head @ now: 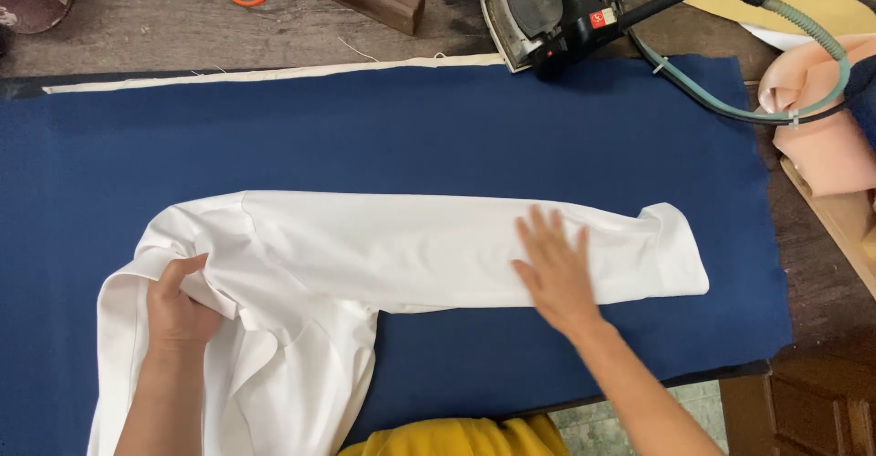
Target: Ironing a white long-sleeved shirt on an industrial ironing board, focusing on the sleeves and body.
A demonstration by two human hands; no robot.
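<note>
Left hand (178, 305): fingers curled, pinching a fold of the white shirt (301, 328) at the shoulder seam, where the sleeve joins the body. Right hand (555, 269): fingers spread, palm pressed flat on the sleeve (411, 246) near the cuff (675, 251).

The sleeve lies stretched along the blue pressing cloth (456, 128), cuff toward the right; the shirt body hangs off the near edge, toward the person.

Risks, as judged from this position:
- The pinch at the shoulder bunches fabric — if released unevenly, a crease could be left at the seam.
- The weight of the hanging body may drag the sleeve off line once the flat hand lifts.
- The steam iron (547, 9) rests at the far edge, soleplate tilted, with its hose (730, 105) trailing across the cloth's corner — a snag on the hose could tip it toward the white fabric.
</note>
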